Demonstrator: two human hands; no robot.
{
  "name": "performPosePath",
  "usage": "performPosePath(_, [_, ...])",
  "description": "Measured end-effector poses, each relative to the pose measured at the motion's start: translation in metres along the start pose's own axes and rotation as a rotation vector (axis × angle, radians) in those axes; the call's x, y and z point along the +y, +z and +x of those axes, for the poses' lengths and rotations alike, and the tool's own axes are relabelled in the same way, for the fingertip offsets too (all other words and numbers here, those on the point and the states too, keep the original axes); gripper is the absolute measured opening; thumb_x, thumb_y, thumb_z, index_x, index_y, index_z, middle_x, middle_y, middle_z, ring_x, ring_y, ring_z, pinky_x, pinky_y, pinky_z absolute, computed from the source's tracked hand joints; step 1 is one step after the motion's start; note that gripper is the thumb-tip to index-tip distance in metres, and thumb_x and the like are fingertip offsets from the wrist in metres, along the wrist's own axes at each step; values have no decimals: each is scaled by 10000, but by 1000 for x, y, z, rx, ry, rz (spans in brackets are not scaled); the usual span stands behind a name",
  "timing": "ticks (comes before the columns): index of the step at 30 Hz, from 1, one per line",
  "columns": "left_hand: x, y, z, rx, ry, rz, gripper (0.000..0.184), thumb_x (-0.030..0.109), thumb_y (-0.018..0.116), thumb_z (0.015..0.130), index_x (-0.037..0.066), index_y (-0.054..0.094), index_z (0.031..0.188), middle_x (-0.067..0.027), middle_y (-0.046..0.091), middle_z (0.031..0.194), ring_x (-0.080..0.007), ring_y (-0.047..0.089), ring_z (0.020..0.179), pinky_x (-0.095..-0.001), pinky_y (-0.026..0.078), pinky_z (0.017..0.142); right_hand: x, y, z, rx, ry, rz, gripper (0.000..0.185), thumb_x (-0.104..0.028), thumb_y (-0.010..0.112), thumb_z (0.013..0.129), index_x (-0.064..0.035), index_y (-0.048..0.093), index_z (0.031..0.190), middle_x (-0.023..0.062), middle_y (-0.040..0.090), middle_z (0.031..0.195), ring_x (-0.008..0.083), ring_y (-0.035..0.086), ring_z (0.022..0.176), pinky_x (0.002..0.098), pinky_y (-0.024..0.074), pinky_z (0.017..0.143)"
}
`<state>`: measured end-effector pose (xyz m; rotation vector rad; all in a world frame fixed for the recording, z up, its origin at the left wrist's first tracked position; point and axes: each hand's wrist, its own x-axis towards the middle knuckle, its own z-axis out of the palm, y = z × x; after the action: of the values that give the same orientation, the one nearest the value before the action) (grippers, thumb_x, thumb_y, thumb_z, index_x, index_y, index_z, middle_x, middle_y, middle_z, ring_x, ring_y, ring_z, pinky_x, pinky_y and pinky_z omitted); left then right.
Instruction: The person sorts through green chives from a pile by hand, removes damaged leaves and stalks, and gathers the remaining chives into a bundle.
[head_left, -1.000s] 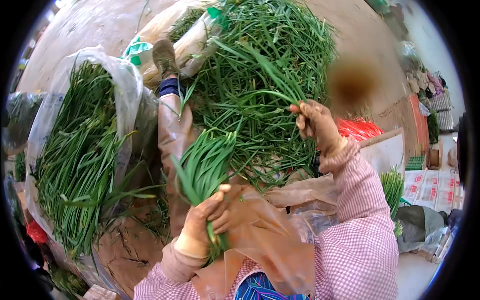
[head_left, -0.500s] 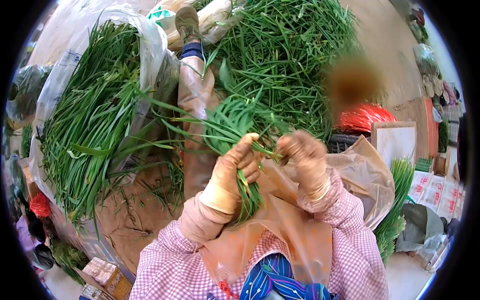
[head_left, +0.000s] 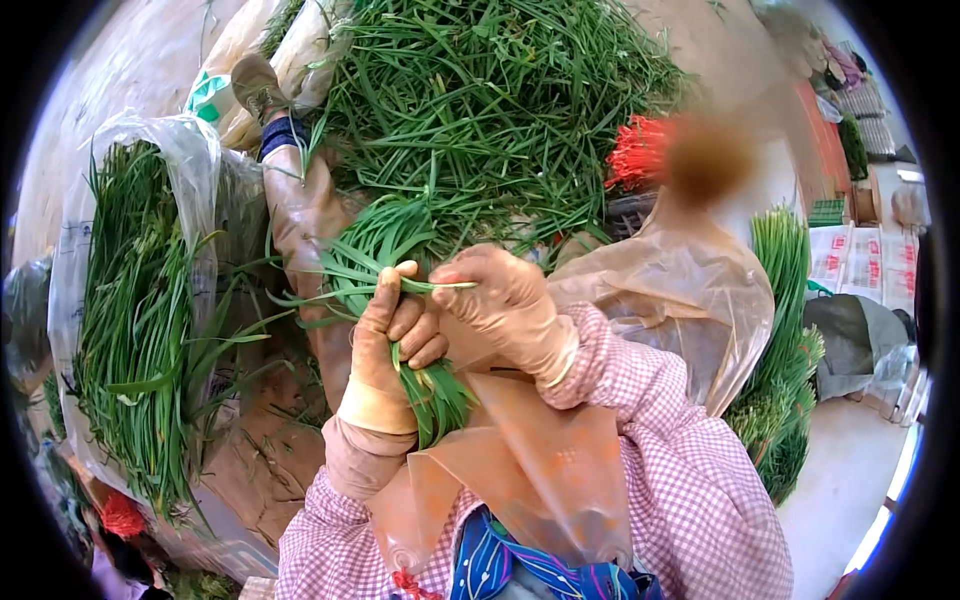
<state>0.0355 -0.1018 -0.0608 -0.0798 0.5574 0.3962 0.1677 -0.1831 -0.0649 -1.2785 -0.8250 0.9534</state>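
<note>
My left hand (head_left: 392,335), in a pale glove, is wrapped round a bunch of green stalks (head_left: 385,240) whose leafy part fans out above the fist and whose lower part hangs below it. Right beside it, my right hand (head_left: 500,300), also gloved, pinches the pale end of a few thin stalks (head_left: 440,287) that lie across the top of the left hand. Beyond both hands spreads a large loose heap of green stalks (head_left: 480,120). A clear plastic bag (head_left: 185,150) full of long green stalks (head_left: 135,320) stands on the left.
Red strips (head_left: 636,152) lie at the heap's right edge. Tidy green bundles (head_left: 780,300) stand on the right, near a grey cloth (head_left: 850,340). My outstretched leg (head_left: 305,210) lies between bag and heap. A brown blur (head_left: 708,160) covers part of the upper right.
My right hand has come from the heap to my left hand, bringing thin stalks to the held bunch. The whole view has also shifted.
</note>
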Motion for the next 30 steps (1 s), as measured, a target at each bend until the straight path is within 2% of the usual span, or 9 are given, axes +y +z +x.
performPosePath(5, [-5,-2,-1,-23,-28,1,242,284,475,930,87,570,1034,63,261,496,-51,243,390,-207,253,363,-22,-16,-14,111,-30,-139,111,-132,614,850,-24,597,830,57,586,803,118,539,753,261,451,664])
performPosePath(7, [-2,-1,6,-128,-52,-46,277,295,444,942,73,559,1062,58,262,492,-52,244,387,-209,257,364,-29,-34,-15,270,32,330,180,-196,579,882,-17,577,868,32,585,782,102,536,740,253,464,663])
performPosePath(11, [-3,0,16,-242,-143,-37,349,357,398,951,61,555,1046,61,250,474,-65,231,361,-214,257,359,2,-33,-12,16,-296,-457,491,-108,648,808,-45,455,1255,125,408,1263,220,469,1116,347,404,945])
performPosePath(13, [-2,-8,21,-458,-231,72,346,370,410,945,67,560,1020,50,258,478,-73,235,359,-225,253,355,-21,-7,-18,-85,56,200,390,-77,603,835,-36,494,1208,141,399,1271,241,480,1111,357,389,961])
performPosePath(17, [-9,9,3,-213,-292,27,300,323,425,946,82,535,1087,38,300,533,-70,268,401,-225,279,386,-28,-30,-11,98,-414,-95,183,-101,511,898,-34,548,1065,126,538,1087,229,526,1025,335,448,869])
performPosePath(18, [-7,13,0,-259,-259,91,296,279,429,947,74,511,1144,38,311,556,-67,288,423,-217,293,400,-53,-42,-16,224,-303,63,159,-76,538,877,-21,550,1026,99,563,1028,234,542,982,341,464,846])
performPosePath(24, [49,-23,-38,-138,-172,252,292,223,385,963,73,495,1189,38,313,532,-73,277,394,-230,297,375,-185,-235,-79,819,-247,-1435,196,-123,549,849,-32,562,1023,126,602,939,286,580,876,382,477,764])
performPosePath(28, [72,-38,-73,37,-137,478,237,199,456,934,56,524,1111,61,304,510,-60,253,378,-218,268,360,-212,-331,-100,512,510,-2245,222,-153,556,831,-40,570,1021,143,628,880,320,605,806,409,485,709])
performPosePath(30, [79,-46,-88,74,-76,565,237,176,486,911,20,518,1086,69,295,506,-55,238,370,-210,242,357,-191,-333,-80,315,467,-2271,235,-169,559,822,-43,574,1020,152,641,850,337,617,770,423,489,681])
